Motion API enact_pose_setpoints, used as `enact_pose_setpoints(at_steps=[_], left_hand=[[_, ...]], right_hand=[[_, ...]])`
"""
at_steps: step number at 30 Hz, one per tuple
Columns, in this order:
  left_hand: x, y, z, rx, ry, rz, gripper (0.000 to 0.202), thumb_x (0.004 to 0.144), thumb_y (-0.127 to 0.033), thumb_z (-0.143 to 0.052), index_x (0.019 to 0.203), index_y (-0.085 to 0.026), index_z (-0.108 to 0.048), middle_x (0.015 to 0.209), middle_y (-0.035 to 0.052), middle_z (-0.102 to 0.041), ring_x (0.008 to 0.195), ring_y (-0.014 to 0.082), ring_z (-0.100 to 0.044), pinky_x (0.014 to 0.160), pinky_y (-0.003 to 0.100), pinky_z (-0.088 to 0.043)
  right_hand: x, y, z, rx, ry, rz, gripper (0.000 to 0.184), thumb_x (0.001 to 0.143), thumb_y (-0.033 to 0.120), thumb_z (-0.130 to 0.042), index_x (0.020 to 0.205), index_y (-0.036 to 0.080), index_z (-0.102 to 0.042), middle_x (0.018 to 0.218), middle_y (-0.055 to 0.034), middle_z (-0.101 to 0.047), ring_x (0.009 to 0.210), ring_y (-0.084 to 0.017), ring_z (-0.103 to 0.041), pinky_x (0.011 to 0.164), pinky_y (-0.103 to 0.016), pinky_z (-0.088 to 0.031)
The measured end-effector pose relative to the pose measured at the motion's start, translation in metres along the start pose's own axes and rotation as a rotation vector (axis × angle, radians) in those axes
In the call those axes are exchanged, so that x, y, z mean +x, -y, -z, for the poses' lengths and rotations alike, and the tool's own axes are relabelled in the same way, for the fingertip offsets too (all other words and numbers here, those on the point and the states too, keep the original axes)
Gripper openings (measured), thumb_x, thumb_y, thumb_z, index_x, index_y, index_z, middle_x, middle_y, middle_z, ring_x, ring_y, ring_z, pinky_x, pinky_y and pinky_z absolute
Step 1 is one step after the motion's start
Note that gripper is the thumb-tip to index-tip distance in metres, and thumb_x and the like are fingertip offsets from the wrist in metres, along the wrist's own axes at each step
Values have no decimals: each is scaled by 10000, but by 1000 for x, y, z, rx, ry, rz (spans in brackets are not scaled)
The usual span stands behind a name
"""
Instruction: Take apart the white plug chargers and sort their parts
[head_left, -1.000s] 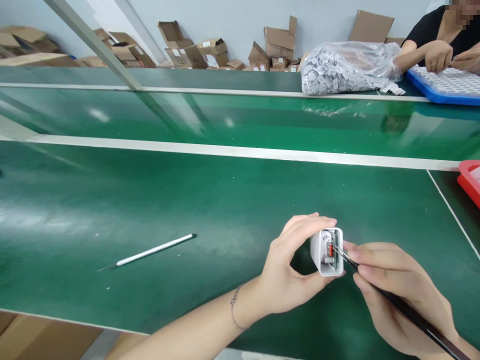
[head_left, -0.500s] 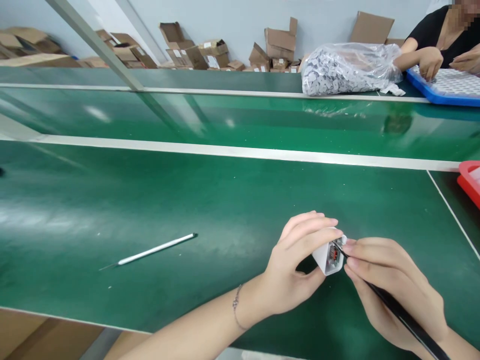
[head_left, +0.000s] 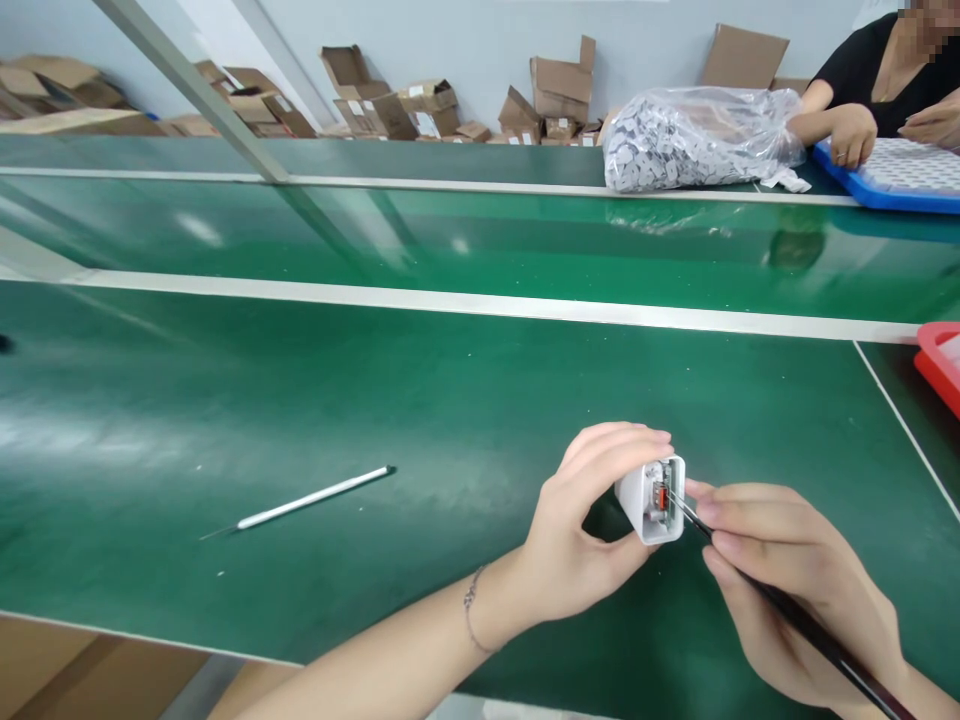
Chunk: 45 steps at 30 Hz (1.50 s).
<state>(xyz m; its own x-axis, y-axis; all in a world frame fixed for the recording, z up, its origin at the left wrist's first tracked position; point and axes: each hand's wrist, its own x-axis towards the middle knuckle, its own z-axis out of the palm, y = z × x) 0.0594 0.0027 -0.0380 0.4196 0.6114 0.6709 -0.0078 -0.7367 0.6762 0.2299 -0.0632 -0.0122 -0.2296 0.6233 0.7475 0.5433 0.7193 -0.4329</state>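
Observation:
My left hand (head_left: 581, 520) is closed around a small white plastic housing (head_left: 634, 498), fingers over its top and thumb below. The housing's open end faces right, showing electronic parts and a small orange-red component (head_left: 661, 497) inside. In my right hand (head_left: 799, 575) is a pair of slim black tweezers (head_left: 784, 608), gripped like a pen. Their thin metal tips reach into the opening beside the orange-red component; whether they pinch anything, I cannot tell. A white pen-like tool (head_left: 315, 497) with a thin metal tip lies on the green table to the left.
A red tray (head_left: 937, 375) stands at the right edge of the green table (head_left: 375, 390). Across a raised white strip (head_left: 465, 300), a person in black handles items at a blue tray (head_left: 874, 195). Beside it lies a clear bag (head_left: 675, 140) of small white-grey pieces. Cardboard boxes line the wall.
My left hand has turned the housing so its opening faces me more, shifting it slightly left. The tweezers' tips have moved down and left within the opening, and the orange-red component shows more clearly.

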Motion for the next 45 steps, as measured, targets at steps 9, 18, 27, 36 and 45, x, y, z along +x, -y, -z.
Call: enact_pose_setpoints(at_steps=[9, 18, 27, 36, 45], left_hand=[[0, -1, 1, 156, -3, -74, 365, 791, -118, -636, 1141, -160, -541, 1122, 106, -620, 1082, 211, -569, 964, 371, -453], [0, -1, 1, 238, -21, -136, 316, 786, -111, -624, 1092, -136, -550, 1073, 109, -607, 1029, 196, -570, 942, 356, -447], [1, -4, 2, 235, -30, -172, 292, 805, -123, -612, 1086, -139, -534, 1074, 108, -602, 1010, 184, -586, 928, 357, -471], [0, -5, 5, 297, -30, -256, 210, 836, -90, -566, 1036, -142, -530, 1085, 115, -594, 1033, 162, -578, 970, 365, -473], [2, -6, 5, 239, -31, -235, 221, 846, -177, -604, 1049, -131, -528, 1060, 112, -609, 1000, 164, -589, 933, 339, -484]], right_hand=[[4, 1, -6, -40, -35, 43, 243, 795, -71, -516, 940, 106, -598, 876, -86, -660, 944, -178, -670, 784, -270, -597], [3, 2, -7, -72, -39, 104, 231, 778, -58, -558, 959, 66, -633, 898, -114, -686, 948, -216, -676, 788, -313, -622], [-10, 5, 1, -113, 20, 28, 294, 826, 25, -554, 1050, 193, -642, 923, -43, -727, 936, -227, -696, 763, -330, -635], [-5, 13, 11, -127, 172, 6, 204, 890, 66, -509, 1045, 134, -624, 971, -53, -714, 1031, -151, -655, 916, -201, -546], [-22, 6, 21, -141, 308, 79, 519, 821, -5, -530, 1324, 112, -477, 1250, -75, -612, 1169, -211, -571, 893, -272, -578]])
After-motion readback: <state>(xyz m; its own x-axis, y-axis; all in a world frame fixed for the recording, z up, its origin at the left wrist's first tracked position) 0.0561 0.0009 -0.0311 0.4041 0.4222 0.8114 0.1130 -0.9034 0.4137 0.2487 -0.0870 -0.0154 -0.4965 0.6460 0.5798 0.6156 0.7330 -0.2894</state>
